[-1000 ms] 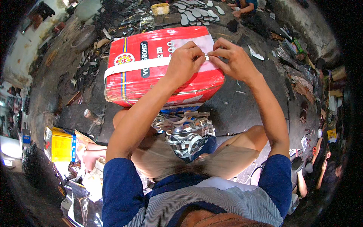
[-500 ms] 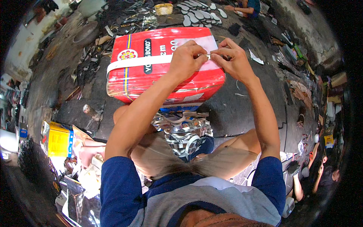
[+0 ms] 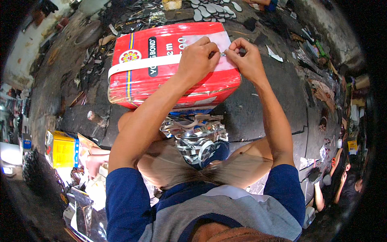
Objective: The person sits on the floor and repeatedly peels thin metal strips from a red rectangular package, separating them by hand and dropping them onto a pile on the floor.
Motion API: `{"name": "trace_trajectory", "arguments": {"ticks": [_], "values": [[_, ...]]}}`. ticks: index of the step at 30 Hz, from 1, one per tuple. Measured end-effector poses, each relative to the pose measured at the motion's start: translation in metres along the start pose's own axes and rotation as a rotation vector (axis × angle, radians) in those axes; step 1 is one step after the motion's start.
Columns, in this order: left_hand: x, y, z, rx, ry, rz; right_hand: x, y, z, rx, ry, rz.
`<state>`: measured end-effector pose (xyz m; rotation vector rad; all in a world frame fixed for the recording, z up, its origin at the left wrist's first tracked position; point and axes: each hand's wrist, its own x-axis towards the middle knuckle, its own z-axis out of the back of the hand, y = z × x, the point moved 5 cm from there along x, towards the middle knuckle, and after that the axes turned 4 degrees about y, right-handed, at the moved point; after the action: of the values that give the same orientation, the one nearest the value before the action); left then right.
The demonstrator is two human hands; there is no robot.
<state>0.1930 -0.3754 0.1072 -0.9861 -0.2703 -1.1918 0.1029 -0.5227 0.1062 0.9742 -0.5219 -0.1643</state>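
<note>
A big red box [image 3: 161, 86] wrapped in clear film stands in front of me. Over its top, from the left edge, runs a flat white strip [image 3: 141, 64] that passes under my left hand [image 3: 198, 58]. This hand's fingers are closed in a pinch at the strip's right-hand end. Close beside it, my right hand [image 3: 249, 60] pinches with thumb and forefinger at a small shiny metal-looking piece [image 3: 222, 54] between the two hands. How that piece meets the strip is hidden by my fingers. Beneath both hands lies a pale pinkish sheet [image 3: 217, 40] on the box.
Silvery strips of scrap [image 3: 197, 145] are heaped between my legs. A yellow tin [image 3: 63, 151] stands at the left, near a clear jar-like object [image 3: 96, 118]. Pale sole-shaped pieces [image 3: 211, 10] lie beyond the box. Scraps cover the floor at right, where other people's arms [image 3: 342, 185] show.
The view has shifted slightly, so the box sits a little higher and further left. My hands have moved slightly apart, and the shiny piece between them shows more clearly.
</note>
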Motion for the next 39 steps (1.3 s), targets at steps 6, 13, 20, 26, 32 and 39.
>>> {"name": "trace_trajectory", "arguments": {"ticks": [6, 13, 20, 26, 32, 39], "values": [[0.006, 0.011, 0.001, -0.185, 0.052, 0.137, 0.009, -0.014, -0.003, 0.063, -0.042, -0.008], [0.023, 0.002, -0.001, -0.107, 0.164, -0.007, -0.001, -0.030, -0.004, 0.183, -0.172, -0.150], [0.026, 0.004, -0.013, -0.306, 0.140, -0.014, -0.003, -0.036, -0.006, 0.220, -0.113, -0.074], [0.031, 0.001, -0.024, -0.311, 0.101, -0.082, -0.019, -0.053, -0.021, 1.052, -0.075, -0.465], [0.029, 0.002, -0.026, -0.364, 0.096, 0.007, -0.011, -0.033, -0.008, 0.717, -0.061, -0.581], [0.032, 0.003, -0.023, -0.308, 0.109, 0.002, 0.046, -0.011, 0.007, -0.468, -0.195, -0.168]]}}
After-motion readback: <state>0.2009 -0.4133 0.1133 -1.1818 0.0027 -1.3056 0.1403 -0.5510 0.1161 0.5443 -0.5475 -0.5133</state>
